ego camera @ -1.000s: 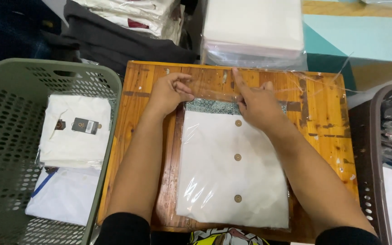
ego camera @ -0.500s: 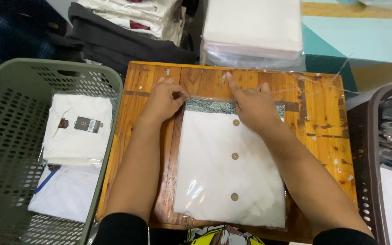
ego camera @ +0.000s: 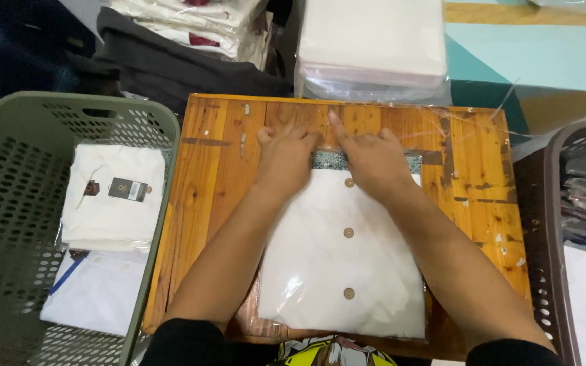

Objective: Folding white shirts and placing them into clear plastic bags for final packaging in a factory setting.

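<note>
Both hands have slid inward since a second ago: left hand and right hand now sit almost touching, palms flat on the top edge of the bagged white shirt, gripping nothing. Shirt lies centred on the wooden board. Reads like the bag flap being pressed shut at the collar.

bare wooden board left and right of the bagged shirt, green basket, brown basket flanking
</note>
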